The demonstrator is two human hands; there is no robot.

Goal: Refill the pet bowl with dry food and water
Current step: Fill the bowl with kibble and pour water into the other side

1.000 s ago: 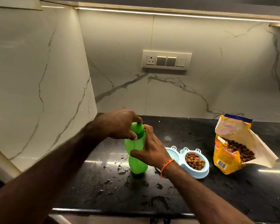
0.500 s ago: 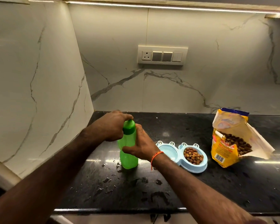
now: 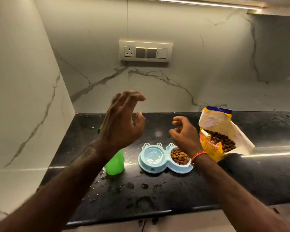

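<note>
On the black counter [image 3: 208, 190], green water bottle [image 3: 115, 163] stands alone w/ cap back on; half a sec ago both hands gripped it. Left hand [image 3: 122, 126] & right hand [image 3: 185, 134] now lifted off, fingers loosely spread, holding nothing. Double pet bowl [image 3: 164, 166] beside bottle: water left, kibble right — refill prob. done.

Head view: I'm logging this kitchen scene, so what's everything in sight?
bowl: one, light blue, double, mid-counter; left well clear liquid, right well kibble
bottle: one, green, left of bowl, partly hidden by left arm
bag: one, yellow, open, kibble showing, right of bowl
counter: one, black, wet spots in front
switch panel: one, cream, on marble wall
thread band: one, orange, right wrist
hands: left, right, both raised, empty
</note>
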